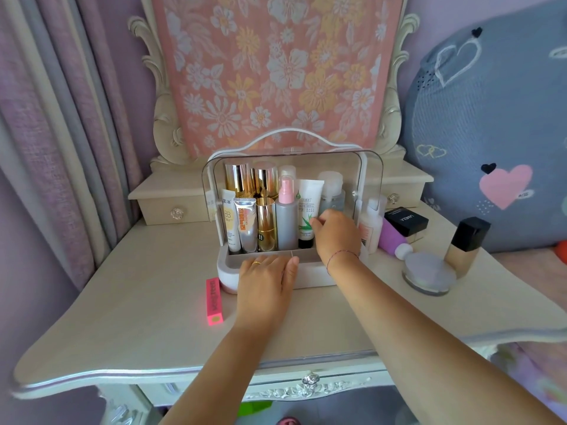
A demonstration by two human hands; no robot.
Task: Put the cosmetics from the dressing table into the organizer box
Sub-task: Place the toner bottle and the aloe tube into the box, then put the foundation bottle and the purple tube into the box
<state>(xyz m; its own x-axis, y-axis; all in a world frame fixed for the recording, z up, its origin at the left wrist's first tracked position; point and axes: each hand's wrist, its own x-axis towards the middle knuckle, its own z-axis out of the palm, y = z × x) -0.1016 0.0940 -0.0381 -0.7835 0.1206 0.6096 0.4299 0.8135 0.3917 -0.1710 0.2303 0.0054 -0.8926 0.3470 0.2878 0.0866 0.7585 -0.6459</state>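
Cosmetics stand upright in the box point(313, 275) on the table point(138, 302), its clear lid point(291, 157) raised. The left hand point(266, 279) lies flat with straight fingers on the box's front edge, holding nothing. The right hand point(336, 235) reaches inside the box at its right end, fingers curled, fingertips against the aloe tube point(309, 204); whether it grips anything cannot be told. Left of that hand, past the tube, stand a spray bottle point(287, 222), a gold bottle point(266, 225), a silver tube point(246, 227) and a BB tube point(229, 222). Just right of the right hand, outside the box, stands a white bottle point(370, 228), and further right lie a purple bottle point(392, 238), a black carton point(405, 220), a jar point(428, 273) and a foundation bottle point(466, 246). A pink stick point(214, 302) lies left of the left hand
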